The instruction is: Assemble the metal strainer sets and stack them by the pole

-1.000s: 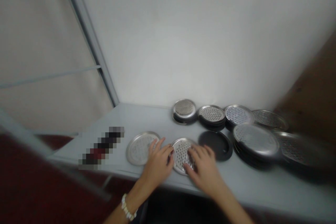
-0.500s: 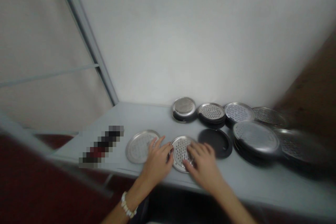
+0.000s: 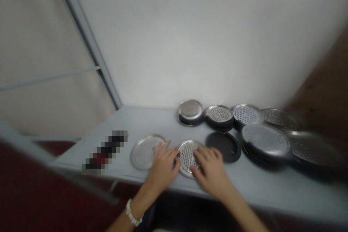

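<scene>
A round metal grater disc (image 3: 187,156) with rows of holes lies on the table between my hands. My left hand (image 3: 163,166) is at its left rim, thumb and forefinger near the edge, the other fingers spread toward a second round metal disc (image 3: 145,154). On the right side of the grater disc rests my right hand (image 3: 210,168), fingers apart and covering part of the holes. Just behind that hand is a round black base (image 3: 225,146) with a raised rim. Neither hand visibly grips anything; the left fingertips are partly hidden.
Along the wall stand stacks of round discs, including a smooth metal one (image 3: 190,110) and perforated ones (image 3: 219,114). A larger stack (image 3: 266,139) stands at the right. A pixelated dark and red object (image 3: 104,152) lies left on the grey table (image 3: 272,192). A brown panel borders the right.
Both hands stay in nearly the same place around the grater disc. The view has shifted very slightly.
</scene>
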A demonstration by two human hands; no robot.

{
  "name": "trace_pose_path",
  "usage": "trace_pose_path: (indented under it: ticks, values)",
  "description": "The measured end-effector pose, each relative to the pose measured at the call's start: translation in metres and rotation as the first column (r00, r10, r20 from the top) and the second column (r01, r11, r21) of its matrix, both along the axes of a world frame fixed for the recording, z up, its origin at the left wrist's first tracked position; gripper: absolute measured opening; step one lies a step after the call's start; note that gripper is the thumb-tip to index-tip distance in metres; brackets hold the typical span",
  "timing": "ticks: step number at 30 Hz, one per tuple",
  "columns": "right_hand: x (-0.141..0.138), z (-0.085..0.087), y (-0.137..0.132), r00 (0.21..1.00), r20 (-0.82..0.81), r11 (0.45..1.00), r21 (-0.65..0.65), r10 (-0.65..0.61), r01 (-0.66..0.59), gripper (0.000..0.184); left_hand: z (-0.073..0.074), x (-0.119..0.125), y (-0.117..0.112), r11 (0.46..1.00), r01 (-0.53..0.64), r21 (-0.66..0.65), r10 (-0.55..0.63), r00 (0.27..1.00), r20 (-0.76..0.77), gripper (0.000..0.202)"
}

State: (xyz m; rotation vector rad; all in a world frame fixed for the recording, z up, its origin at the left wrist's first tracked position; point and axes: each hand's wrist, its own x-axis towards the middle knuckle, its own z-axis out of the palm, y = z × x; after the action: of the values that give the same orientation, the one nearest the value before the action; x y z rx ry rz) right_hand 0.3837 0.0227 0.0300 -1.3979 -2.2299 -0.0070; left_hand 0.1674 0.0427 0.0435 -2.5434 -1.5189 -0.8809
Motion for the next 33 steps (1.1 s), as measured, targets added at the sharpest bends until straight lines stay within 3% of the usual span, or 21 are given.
trace_pose_path:
  ticks: [20,33]
  values:
    - [-0.0012,0.0018,0.0032,0.998,-0.056,1.000,-0.006,-0.025,0.025,0.041,-0.0020,0.0012,0.0012,0.998,0.046,0.030,-0.046,0.999,0.019,0.020]
    - [0.0002,0.0012,0.0041,0.999,-0.039,1.000,-0.021,0.022,-0.023,0.041,-0.0008,0.0021,0.0020,0.997,0.058,0.045,-0.060,0.998,0.034,0.015]
